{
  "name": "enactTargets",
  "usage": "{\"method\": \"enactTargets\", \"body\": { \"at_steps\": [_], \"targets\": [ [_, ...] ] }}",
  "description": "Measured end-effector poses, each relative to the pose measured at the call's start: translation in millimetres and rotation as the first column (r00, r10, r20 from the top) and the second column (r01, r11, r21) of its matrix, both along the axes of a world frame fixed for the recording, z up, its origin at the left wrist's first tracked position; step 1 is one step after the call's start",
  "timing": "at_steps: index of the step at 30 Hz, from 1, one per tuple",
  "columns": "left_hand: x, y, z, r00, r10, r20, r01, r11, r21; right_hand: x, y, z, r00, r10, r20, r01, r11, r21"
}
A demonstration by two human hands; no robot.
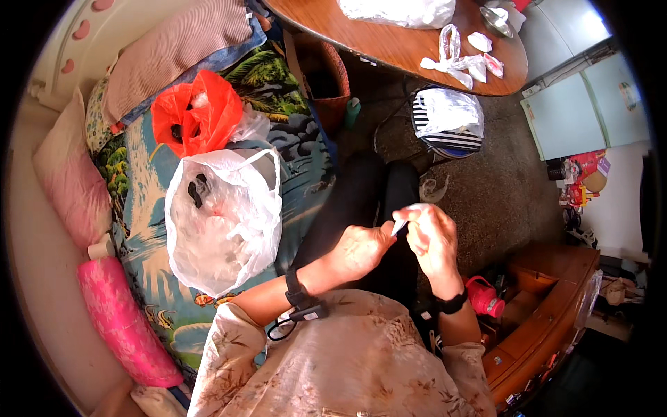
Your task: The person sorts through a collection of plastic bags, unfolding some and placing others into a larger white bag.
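My left hand (363, 250) and my right hand (435, 240) meet above my lap, both with fingers closed. Between their fingertips shows a thin white strip (398, 226); it looks like folded plastic, though most of it is hidden by the fingers. To the left on the bed, a large white plastic bag (226, 260) stands with its mouth open, and crumpled clear plastic and something black lie inside. Just beyond it sits a red plastic bag (221, 125), also open at the top.
A wooden table (389, 43) at the top carries knotted white plastic bags (455, 66) and a metal bowl (495, 22). Below it, a striped stool (445, 142) holds a white bag. Pillows (177, 59) line the bed. A wooden cabinet (556, 267) and pink bottle (484, 297) are at right.
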State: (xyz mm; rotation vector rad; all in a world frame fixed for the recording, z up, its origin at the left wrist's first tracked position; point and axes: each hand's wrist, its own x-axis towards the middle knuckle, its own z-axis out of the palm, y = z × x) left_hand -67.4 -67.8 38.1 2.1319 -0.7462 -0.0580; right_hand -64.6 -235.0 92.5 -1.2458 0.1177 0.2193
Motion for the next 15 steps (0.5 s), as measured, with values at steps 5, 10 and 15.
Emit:
{"method": "enactTargets", "body": {
  "at_steps": [5, 10, 15],
  "targets": [
    [16.3, 15.9, 37.7, 0.976, 0.002, 0.218, 0.004, 1.0, -0.025, 2.0, -0.6, -31.1, 0.971, 0.152, 0.186, -0.008, 0.795, -0.607],
    [44.6, 27.3, 49.0, 0.985, -0.171, -0.02, 0.15, 0.908, -0.392, -7.5, -4.5, -12.5, 0.938, 0.347, -0.009, -0.327, 0.874, -0.36],
    [37.2, 21.0, 34.0, 0.858, -0.305, -0.413, -0.025, 0.779, -0.627, -3.5, -4.3, -2.3, 0.932, 0.361, -0.035, -0.362, 0.917, -0.167]
  ]
}}
